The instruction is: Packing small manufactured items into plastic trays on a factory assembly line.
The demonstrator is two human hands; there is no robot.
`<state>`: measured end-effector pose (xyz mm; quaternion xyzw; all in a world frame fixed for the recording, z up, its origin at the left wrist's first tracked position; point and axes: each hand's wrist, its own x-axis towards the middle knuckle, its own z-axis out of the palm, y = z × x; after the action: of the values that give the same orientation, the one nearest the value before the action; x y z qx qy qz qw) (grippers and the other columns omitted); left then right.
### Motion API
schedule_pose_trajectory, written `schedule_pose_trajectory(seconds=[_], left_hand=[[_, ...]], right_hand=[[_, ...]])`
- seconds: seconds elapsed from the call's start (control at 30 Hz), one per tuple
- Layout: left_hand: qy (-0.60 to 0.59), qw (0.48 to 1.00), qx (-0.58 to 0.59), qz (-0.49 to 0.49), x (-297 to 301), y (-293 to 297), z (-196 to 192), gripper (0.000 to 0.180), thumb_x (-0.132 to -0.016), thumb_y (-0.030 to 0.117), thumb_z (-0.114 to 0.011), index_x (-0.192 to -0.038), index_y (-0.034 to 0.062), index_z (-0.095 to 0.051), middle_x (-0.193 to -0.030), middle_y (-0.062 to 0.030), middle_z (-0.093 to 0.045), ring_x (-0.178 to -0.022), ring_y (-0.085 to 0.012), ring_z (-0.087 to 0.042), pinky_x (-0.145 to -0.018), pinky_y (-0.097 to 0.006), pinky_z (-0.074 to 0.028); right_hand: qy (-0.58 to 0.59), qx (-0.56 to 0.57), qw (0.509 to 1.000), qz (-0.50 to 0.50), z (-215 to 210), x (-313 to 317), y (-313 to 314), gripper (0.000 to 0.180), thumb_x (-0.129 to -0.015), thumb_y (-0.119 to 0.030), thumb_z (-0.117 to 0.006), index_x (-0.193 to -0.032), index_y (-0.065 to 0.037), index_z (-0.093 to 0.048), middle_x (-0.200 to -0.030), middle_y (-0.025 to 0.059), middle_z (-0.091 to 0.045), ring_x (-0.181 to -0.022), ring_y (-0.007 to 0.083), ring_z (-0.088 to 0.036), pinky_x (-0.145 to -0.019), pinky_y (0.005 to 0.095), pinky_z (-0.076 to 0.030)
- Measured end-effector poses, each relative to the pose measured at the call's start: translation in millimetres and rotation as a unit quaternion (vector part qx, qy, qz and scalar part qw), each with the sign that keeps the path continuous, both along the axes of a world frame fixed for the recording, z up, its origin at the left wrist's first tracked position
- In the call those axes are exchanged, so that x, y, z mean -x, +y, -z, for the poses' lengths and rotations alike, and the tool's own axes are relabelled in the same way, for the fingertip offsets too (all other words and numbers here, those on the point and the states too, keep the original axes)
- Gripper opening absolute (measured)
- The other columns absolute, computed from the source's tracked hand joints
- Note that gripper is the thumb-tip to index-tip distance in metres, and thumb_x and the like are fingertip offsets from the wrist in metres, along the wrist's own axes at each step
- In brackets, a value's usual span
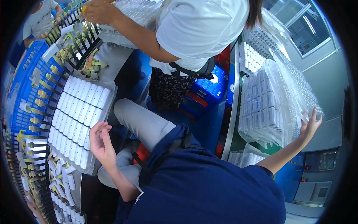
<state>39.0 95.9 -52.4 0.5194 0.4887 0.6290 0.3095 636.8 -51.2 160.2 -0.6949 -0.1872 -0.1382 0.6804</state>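
Note:
My left hand point(102, 145) hovers at the right edge of a tray of white oblong plastic pieces point(79, 118), its fingers loosely bent and apart, holding nothing. The pieces lie in neat rows, most with small dark dots. Far out to the right, my right hand point(310, 125) grips the edge of a clear moulded plastic tray point(294, 87). That tray leans against a tall stack of filled trays point(259, 106) wrapped in clear plastic; how the fingertips meet it is partly hidden by the see-through material.
A conveyor with black upright prongs point(43, 123) and yellowish clips runs along the left, beside a blue crate point(31, 82). Loose white parts point(63, 179) lie nearer me. A co-worker in a white shirt point(201, 30) works ahead. Blue bins point(210, 86) stand beyond my legs.

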Motion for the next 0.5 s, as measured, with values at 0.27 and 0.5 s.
schedule_pose_trajectory(seconds=[0.27,0.5], left_hand=[[0.098,0.979,0.037,-0.177,35.5,-14.9,-1.3,0.014,-0.097,0.004,-0.056,-0.107,-0.0038,-0.063,-0.096,-0.0099,-0.066,-0.087,-0.0147,-0.063,-0.082,-0.028,-0.049],[0.406,0.864,0.065,-0.291,86.7,-9.7,-8.8,0.021,-0.086,0.010,-0.065,-0.104,0.0005,-0.064,-0.104,-0.0142,-0.064,-0.102,-0.0340,-0.057,-0.089,-0.043,-0.047]], right_hand=[[-0.161,0.657,0.702,0.221,13.9,-73.7,-24.7,0.054,-0.094,-0.048,-0.052,-0.141,-0.021,-0.051,-0.132,0.0225,-0.057,-0.123,0.0398,-0.053,-0.103,0.0485,-0.042],[-0.599,0.209,0.769,0.080,-16.4,165.6,119.0,0.035,-0.099,-0.031,-0.058,-0.122,-0.006,-0.066,-0.128,0.0159,-0.062,-0.121,0.0316,-0.057,-0.099,0.0431,-0.046]])
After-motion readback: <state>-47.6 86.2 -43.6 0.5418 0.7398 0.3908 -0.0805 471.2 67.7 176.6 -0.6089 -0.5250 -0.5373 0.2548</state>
